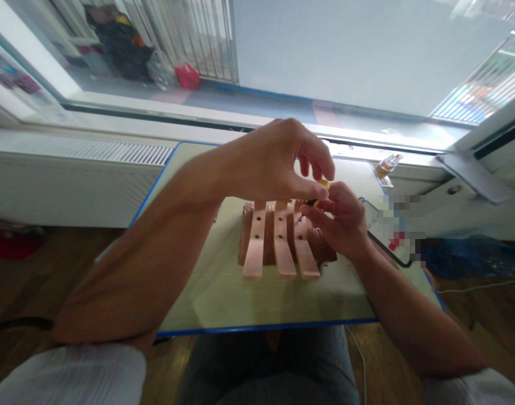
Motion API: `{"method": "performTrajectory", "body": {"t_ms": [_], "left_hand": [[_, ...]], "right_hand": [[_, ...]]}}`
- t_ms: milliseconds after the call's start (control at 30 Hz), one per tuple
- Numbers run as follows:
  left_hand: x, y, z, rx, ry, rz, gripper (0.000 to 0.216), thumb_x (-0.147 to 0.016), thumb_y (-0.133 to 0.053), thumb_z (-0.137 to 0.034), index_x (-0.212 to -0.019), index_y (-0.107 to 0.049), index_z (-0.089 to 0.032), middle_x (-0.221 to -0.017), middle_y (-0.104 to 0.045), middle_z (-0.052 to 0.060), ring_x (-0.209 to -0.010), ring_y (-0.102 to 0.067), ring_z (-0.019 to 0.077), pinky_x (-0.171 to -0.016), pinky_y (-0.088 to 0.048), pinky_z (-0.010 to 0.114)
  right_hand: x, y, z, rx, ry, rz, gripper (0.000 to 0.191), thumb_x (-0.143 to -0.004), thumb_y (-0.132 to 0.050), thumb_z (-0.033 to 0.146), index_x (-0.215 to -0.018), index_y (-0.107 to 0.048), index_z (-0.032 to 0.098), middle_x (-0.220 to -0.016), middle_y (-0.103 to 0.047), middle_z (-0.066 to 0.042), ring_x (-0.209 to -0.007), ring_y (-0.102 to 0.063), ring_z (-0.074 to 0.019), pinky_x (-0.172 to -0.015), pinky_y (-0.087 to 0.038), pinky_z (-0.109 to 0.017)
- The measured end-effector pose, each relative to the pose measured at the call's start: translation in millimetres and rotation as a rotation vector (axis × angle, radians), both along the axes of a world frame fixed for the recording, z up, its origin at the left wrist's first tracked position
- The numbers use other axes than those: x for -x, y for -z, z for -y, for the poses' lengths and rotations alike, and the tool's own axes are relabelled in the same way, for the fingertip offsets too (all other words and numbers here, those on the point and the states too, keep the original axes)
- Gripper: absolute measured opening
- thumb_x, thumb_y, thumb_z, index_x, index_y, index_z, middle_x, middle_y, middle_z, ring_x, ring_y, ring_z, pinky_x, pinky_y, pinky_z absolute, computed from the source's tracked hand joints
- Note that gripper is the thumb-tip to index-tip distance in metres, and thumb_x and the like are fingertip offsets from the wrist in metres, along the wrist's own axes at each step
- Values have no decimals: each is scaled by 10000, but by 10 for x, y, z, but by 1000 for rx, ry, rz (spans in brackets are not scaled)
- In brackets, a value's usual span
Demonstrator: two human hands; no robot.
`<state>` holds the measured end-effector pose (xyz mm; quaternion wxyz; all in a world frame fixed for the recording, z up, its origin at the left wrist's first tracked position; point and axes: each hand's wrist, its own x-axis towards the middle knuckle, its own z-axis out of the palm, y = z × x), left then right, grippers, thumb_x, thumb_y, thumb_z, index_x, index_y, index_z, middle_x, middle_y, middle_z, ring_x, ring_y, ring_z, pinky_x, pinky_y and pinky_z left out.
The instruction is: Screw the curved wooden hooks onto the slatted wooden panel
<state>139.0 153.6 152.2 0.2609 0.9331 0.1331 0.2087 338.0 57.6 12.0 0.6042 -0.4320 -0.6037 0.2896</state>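
Note:
Three light wooden pieces (258, 239), each with drilled holes, lie side by side over a brown, leather-like block (269, 247) on the table. Above the rightmost piece is a small yellow-and-black tool, by its look a short screwdriver (324, 184). My left hand (293, 160) reaches across from above, thumb and finger pinching its yellow end, the other fingers curled. Closed around its lower black part are the fingertips of my right hand (342, 222), close to the upper end of the rightmost piece. The tool's tip is hidden by my fingers.
The pale table (211, 298) has a blue edge. A phone or tablet (386, 236) lies right of my right hand, partly blurred out. Behind it stands a clear container (388, 166). A radiator (72, 174) and a window sill border the table's far side.

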Motion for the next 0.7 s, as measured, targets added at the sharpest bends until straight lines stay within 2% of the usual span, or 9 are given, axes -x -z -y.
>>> {"method": "performTrajectory", "body": {"t_ms": [167, 300, 500, 700], "left_hand": [[-5, 18, -16, -20, -45, 40, 130, -886, -881, -311, -863, -820, -199, -850, -790, 9, -799, -689, 162, -733, -513, 321], [-4, 2, -6, -24, -22, 26, 49, -911, -821, -256, -893, -840, -214, -887, -806, 14, -834, -703, 168, -759, -531, 332], [-19, 8, -14, -37, 5, 13, 125, -934, -741, -226, -951, -864, -224, -951, -833, 31, -868, -728, 178, -810, -543, 319], [-13, 22, -25, -44, 28, 18, 184, -942, -699, -234, -1002, -873, -236, -992, -844, 11, -905, -742, 170, -858, -553, 294]], "right_hand": [[6, -14, 11, -28, 52, 51, 307, -873, -984, 364, -1023, -728, 285, -852, -682, 54, -648, -611, -95, -506, -468, -271], [16, -12, -1, -31, 48, 43, 315, -869, -984, 350, -1061, -742, 289, -878, -698, 55, -660, -614, -93, -512, -470, -269], [10, -73, 30, -24, -37, 8, 250, -944, -897, 306, -1160, -781, 253, -983, -751, 11, -656, -627, -90, -549, -486, -287], [-10, -80, 42, -17, -77, -30, 195, -972, -870, 287, -1150, -811, 233, -918, -773, 6, -596, -620, -88, -543, -494, -287]]}}
